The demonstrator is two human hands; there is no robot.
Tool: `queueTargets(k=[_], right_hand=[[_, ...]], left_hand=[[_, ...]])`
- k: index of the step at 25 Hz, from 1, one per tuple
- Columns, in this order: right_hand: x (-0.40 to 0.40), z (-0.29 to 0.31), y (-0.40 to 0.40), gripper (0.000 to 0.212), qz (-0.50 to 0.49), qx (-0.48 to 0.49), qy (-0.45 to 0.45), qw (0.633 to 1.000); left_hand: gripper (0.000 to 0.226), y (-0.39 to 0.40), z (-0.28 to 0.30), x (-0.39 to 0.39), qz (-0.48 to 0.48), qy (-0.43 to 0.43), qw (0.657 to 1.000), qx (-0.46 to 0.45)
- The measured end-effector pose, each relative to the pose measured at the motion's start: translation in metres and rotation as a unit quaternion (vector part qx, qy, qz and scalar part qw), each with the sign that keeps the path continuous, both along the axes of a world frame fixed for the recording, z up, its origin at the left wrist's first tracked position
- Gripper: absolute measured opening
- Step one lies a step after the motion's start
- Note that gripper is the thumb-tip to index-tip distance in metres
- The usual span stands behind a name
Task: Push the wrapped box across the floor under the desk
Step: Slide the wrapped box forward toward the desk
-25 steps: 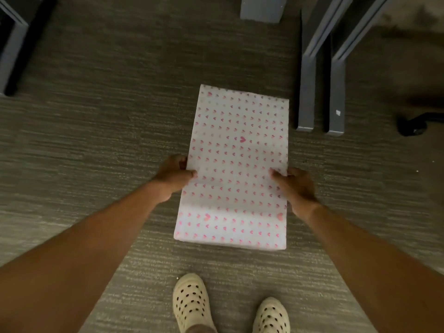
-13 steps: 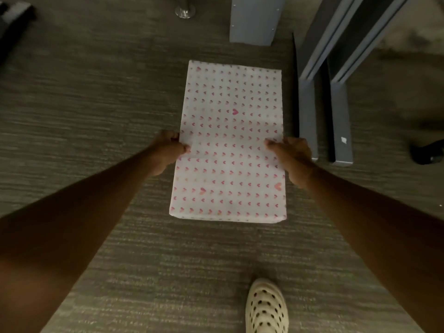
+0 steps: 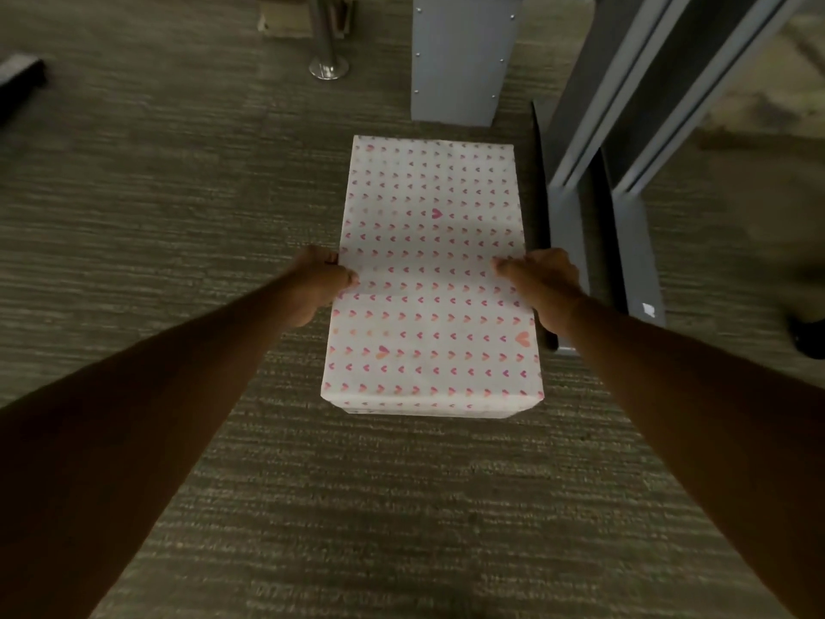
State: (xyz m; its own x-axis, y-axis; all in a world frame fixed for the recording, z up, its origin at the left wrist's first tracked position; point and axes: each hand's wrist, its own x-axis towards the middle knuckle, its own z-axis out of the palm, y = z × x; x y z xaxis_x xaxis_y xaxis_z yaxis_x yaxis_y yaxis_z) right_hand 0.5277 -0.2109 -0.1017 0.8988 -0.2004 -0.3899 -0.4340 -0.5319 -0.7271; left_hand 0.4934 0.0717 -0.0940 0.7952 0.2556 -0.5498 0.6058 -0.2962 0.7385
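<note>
The wrapped box [image 3: 431, 225] is a long white parcel dotted with small pink hearts, lying flat on the grey carpet in mid frame. My left hand [image 3: 319, 281] grips its left long edge, thumb on top. On the opposite long edge sits my right hand [image 3: 542, 279], thumb on top, fingers down the side. The box's far end lies just short of a grey metal desk leg panel [image 3: 462, 60]. Grey desk legs and feet [image 3: 567, 225] run close along the box's right side.
A chrome post with a round foot [image 3: 328, 67] stands at the back, left of the panel. A dark object [image 3: 18, 78] lies at far left, and a black chair caster [image 3: 808, 337] at far right. Open carpet spreads left of the box.
The box has slid forward across the carpet toward the grey panel, both hands staying on its sides. My shoes have dropped out of view.
</note>
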Motion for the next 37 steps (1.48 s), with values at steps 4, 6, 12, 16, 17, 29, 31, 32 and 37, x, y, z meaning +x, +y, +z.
queueTargets(k=[4, 6, 12, 16, 17, 29, 31, 32, 37], right_hand=[[0.004, -0.007, 0.0, 0.06, 0.0, -0.006, -0.001, 1.0], [0.004, -0.009, -0.001, 0.058, -0.006, -0.01, 0.0, 1.0], [0.001, -0.007, 0.001, 0.054, 0.012, -0.053, -0.029, 0.998], [-0.009, -0.004, 0.012, 0.069, 0.076, -0.152, -0.08, 0.982], [-0.011, -0.002, 0.013, 0.074, 0.106, -0.193, -0.103, 0.97], [-0.003, 0.052, 0.028, 0.109, 0.264, -0.445, -0.233, 0.823], [-0.005, 0.053, 0.03, 0.109, 0.266, -0.448, -0.226, 0.823], [-0.006, 0.054, 0.03, 0.109, 0.267, -0.448, -0.226, 0.823], [-0.004, 0.055, 0.029, 0.11, 0.267, -0.447, -0.23, 0.822]], left_hand=[[0.039, -0.003, -0.008, 0.007, 0.003, 0.006, 1.0, 0.0], [0.04, -0.005, -0.01, 0.009, -0.005, 0.003, 1.0, -0.007], [0.036, -0.005, -0.011, 0.009, -0.009, 0.01, 0.999, 0.03], [0.051, -0.012, -0.008, 0.003, -0.052, -0.031, 0.987, 0.152], [0.062, -0.014, -0.007, 0.003, -0.073, -0.067, 0.97, 0.221], [0.109, -0.035, 0.045, 0.013, -0.25, -0.288, 0.775, 0.503], [0.107, -0.035, 0.047, 0.01, -0.252, -0.288, 0.773, 0.506], [0.107, -0.035, 0.047, 0.009, -0.252, -0.287, 0.772, 0.508], [0.112, -0.034, 0.045, 0.008, -0.248, -0.276, 0.769, 0.52]])
